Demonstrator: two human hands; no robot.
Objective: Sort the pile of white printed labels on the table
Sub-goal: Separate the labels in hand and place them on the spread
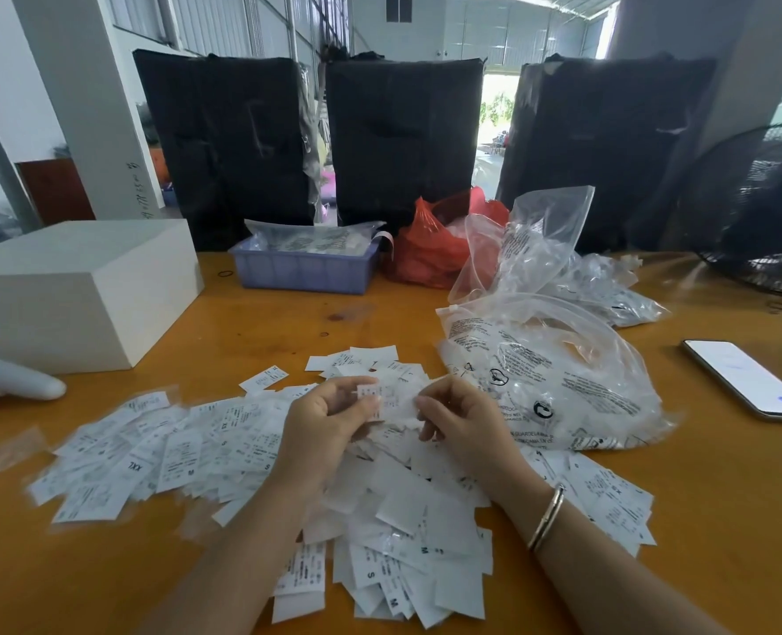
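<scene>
Orange tabletop [251, 323], warehouse behind it, and most of the labels [398, 511] lie in one loose pile at the near middle, spreading left. Both hands hover over it: the left hand [329, 414] pinches a small stack of labels, the right hand [455, 417] curls its fingers onto the same stack. No separate sorted piles show, so I judge the sorting barely begun.

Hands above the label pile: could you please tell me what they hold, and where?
The left hand pinches a small white printed label by its lower edge. The right hand has its fingers curled around more labels; its exact hold cannot be told.
</scene>
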